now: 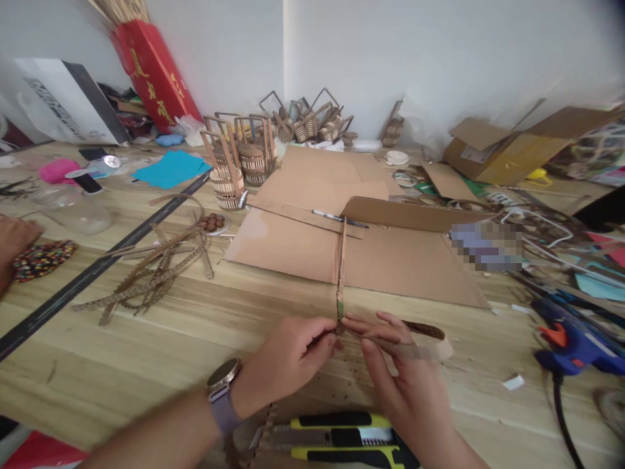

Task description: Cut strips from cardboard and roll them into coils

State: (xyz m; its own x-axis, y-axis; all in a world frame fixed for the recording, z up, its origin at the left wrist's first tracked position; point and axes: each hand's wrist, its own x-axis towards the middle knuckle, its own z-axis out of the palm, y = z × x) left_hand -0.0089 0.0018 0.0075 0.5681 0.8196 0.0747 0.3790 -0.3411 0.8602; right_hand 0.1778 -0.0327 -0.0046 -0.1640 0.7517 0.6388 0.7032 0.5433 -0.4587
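Observation:
My left hand (295, 355), with a watch on its wrist, pinches the near end of a narrow cardboard strip (341, 267). That strip runs away from me over the edge of a cardboard sheet (283, 244). Close beside it, my right hand (407, 368) has its fingers closed on a curled cardboard strip (424, 329), whose loop sticks out to the right. The fingertips of both hands nearly meet, and the exact contact there is too small to tell. Below the hands lie two yellow-and-black utility knives (342, 420).
Loose cardboard strips (161, 267) lie left of the sheet, near a dish of brown beads (213, 223). Small baskets (228, 185) stand behind. A blue glue gun (581, 345) is at right. Another person's hand (17, 238) rests at far left by a beaded piece (43, 260).

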